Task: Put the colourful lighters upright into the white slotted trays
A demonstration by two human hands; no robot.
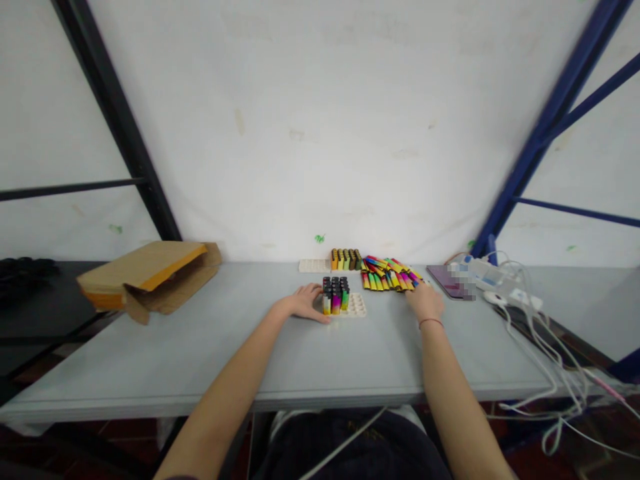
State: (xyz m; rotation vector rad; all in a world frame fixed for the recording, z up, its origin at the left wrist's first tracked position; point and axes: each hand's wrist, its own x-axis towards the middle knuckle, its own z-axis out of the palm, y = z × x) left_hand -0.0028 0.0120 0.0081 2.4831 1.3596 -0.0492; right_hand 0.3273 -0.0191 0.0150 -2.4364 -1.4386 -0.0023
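Observation:
A white tray [357, 306] with round holes stands mid-table, its left part filled with upright lighters [336, 297] with black tops. My left hand [306, 303] rests at the tray's left side, thumb and fingers spread around its corner. To the right, a heap of colorful lighters [390, 275] lies on its side. My right hand [425, 301] is at the heap's right end, fingers pointing down; the fingertips are too small to make out, as is anything between them.
Behind are a second tray [314, 265] and more upright lighters [346, 259]. An open cardboard box [150, 270] lies left on the grey table [200, 360]. At right are a dark flat device [450, 281], a power strip [490, 273] and tangled white cables [545, 340].

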